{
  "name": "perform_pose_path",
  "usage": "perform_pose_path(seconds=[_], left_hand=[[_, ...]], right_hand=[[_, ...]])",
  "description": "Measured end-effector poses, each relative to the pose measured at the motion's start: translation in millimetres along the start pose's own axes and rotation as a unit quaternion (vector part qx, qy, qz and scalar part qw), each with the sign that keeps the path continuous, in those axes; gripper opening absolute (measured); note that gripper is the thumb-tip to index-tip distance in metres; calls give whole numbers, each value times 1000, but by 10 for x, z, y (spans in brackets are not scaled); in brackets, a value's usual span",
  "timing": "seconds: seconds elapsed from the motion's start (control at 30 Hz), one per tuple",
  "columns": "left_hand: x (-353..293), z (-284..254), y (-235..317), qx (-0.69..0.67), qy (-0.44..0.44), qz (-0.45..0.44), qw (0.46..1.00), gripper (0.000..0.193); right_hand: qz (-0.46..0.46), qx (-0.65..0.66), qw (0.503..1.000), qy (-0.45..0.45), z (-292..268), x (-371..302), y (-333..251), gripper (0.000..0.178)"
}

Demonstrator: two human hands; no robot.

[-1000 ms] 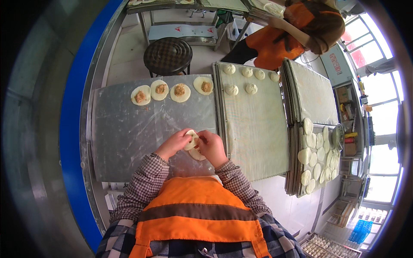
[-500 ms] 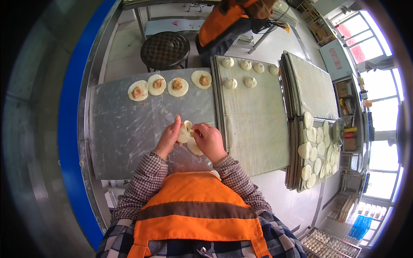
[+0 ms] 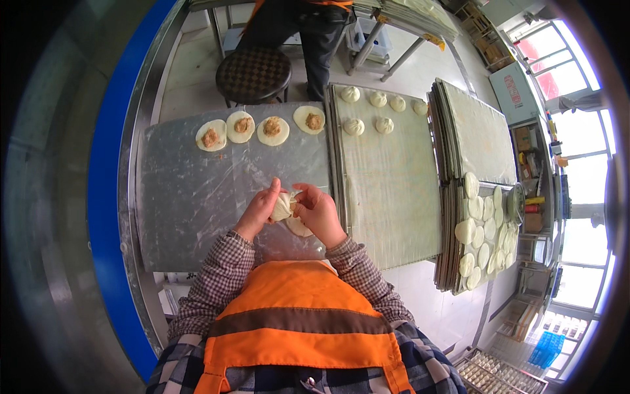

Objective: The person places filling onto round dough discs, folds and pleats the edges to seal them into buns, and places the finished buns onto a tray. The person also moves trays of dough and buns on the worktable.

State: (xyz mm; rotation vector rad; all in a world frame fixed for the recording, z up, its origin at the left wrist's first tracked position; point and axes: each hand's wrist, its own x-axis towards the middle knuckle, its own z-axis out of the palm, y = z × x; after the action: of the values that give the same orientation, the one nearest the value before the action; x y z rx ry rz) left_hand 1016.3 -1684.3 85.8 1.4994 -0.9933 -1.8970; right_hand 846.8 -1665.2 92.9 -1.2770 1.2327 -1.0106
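Observation:
A pleated bun (image 3: 282, 207) is held above the grey work table (image 3: 177, 197). My left hand (image 3: 260, 209) cups it from the left, thumb up. The fingers of my right hand (image 3: 319, 211) pinch the gathered dough at its right side. Partly hidden beneath my hands lies a dough wrapper (image 3: 298, 227). Along the table's far edge rest several flat dough rounds topped with filling, the rightmost being this filled wrapper (image 3: 313, 121). To the right, a lined tray (image 3: 390, 197) carries several finished buns (image 3: 354, 127) at its far end.
Stacked trays (image 3: 482, 138) stand farther right, with several plain dough rounds (image 3: 466, 231) on the nearer stack. A round stool (image 3: 253, 73) is beyond the table, beside a person's dark-trousered legs (image 3: 317, 52). A blue edge (image 3: 108, 197) runs along the left.
The bun's opening has been drawn closed between my hands. Beyond the table, the other person has moved left, now standing behind the stool.

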Motion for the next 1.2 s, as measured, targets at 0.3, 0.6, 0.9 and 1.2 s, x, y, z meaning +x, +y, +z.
perform_pose_path(seconds=[0.3, 0.6, 0.9, 1.2], left_hand=[[-10, -10, 13, 13, -27, 35, 999, 57], [27, 81, -8, 122, 45, 392, 911, 54], [-85, 38, 103, -126, -67, 48, 989, 58], [-58, 333, 101, -82, -23, 211, 974, 60]], right_hand=[[-151, -226, 962, 27, -11, -47, -105, 17], [-22, -99, 995, -12, -24, -36, -129, 17], [-169, -214, 961, -37, -16, -143, -370, 28], [-230, -263, 937, -4, -163, -117, -281, 22]])
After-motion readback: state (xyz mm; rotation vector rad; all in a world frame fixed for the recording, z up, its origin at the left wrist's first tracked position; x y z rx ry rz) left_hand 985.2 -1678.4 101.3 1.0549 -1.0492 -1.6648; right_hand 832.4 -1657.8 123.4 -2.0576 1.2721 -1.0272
